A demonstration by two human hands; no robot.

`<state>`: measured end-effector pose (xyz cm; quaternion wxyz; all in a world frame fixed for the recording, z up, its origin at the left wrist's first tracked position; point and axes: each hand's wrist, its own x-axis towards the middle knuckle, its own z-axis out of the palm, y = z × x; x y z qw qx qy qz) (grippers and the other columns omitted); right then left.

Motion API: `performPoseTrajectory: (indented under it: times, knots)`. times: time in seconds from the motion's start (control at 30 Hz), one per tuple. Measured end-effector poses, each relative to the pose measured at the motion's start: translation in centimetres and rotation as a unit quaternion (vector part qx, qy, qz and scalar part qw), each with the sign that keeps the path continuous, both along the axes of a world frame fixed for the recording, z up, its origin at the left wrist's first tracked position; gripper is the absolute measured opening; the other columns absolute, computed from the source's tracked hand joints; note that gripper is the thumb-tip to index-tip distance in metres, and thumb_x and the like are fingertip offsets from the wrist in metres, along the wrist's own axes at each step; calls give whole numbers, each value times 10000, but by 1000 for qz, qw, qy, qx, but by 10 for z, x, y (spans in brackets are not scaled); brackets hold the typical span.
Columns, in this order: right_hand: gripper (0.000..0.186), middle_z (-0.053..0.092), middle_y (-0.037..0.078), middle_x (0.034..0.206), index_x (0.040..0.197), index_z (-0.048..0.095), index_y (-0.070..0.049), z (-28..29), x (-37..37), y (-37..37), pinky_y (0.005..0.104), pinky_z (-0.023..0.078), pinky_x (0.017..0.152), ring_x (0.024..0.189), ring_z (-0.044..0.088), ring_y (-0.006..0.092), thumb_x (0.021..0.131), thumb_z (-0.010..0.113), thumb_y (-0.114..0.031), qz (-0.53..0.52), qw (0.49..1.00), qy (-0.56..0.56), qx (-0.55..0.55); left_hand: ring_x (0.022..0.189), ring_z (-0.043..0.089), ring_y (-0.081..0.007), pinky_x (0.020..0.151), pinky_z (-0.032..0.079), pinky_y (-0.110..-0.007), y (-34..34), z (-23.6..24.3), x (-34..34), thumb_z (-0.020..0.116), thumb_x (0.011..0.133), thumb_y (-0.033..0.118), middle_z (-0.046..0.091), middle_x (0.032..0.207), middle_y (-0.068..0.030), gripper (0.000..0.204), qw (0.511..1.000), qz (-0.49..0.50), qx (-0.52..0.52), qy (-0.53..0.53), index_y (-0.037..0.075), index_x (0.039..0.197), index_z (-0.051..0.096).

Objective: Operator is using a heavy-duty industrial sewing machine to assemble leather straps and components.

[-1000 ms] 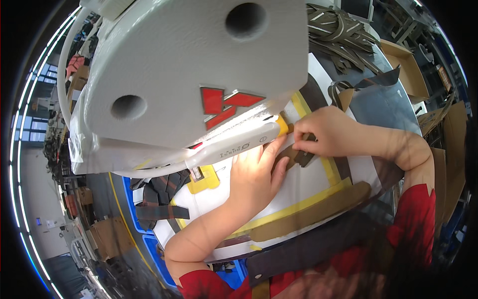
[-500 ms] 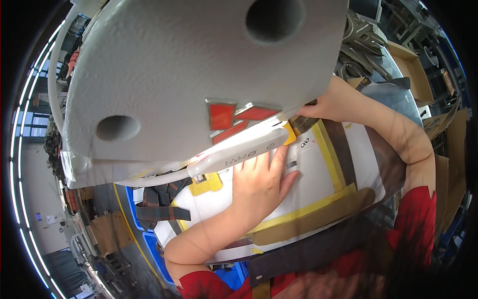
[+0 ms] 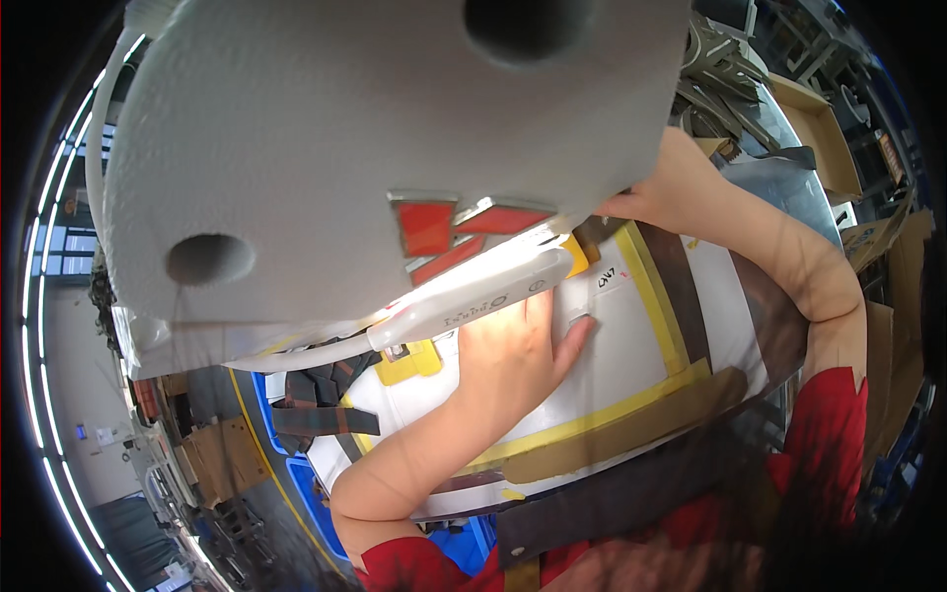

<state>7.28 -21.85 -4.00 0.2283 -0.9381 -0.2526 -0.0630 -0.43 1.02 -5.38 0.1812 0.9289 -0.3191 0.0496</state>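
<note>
A large pale grey sewing machine head (image 3: 296, 128) with a red emblem fills the upper middle and hides the needle area. Along its lower edge a lit white lamp (image 3: 483, 296) is fixed. My left hand (image 3: 508, 350) lies flat on the white work board (image 3: 621, 335), thumb stretched out beside a small clear piece (image 3: 575, 306); the lamp covers its fingertips. Behind the machine's right edge, my right hand (image 3: 666, 187) reaches in next to a brown strip (image 3: 602, 235) and a yellow part (image 3: 574, 255). Its fingers are mostly hidden.
Yellow tape (image 3: 656, 306) and a brown band (image 3: 631, 424) edge the board. Dark straps (image 3: 321, 419) hang over blue bins (image 3: 306, 493) at the left. Dark olive pieces (image 3: 725, 94) and an open cardboard box (image 3: 819, 138) stand at the upper right.
My left hand has slid slightly up and left, with more of its fingers under the lamp. My right hand has shifted slightly upward. The machine head appears a little further left.
</note>
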Motion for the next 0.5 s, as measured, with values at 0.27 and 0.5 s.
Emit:
performPoseTrajectory:
  times: [0.27,0.5]
  knots:
    - [139,631,82,871,939,601,-9,15,-7,17,266,462,767,832,593,158,847,595,-113,61,942,175,280,957,576,-336,766,457,-419,4,-1,3,729,747,332,587,1101,-176,615,1000,0,8,-9,-18,1207,519]
    - [123,659,111,832,908,586,-7,-9,-7,25,337,496,718,781,638,265,802,599,-68,39,977,92,189,1052,531,-377,911,397,-449,4,2,5,702,774,369,557,1153,-197,684,999,10,-38,-5,-30,1275,459]
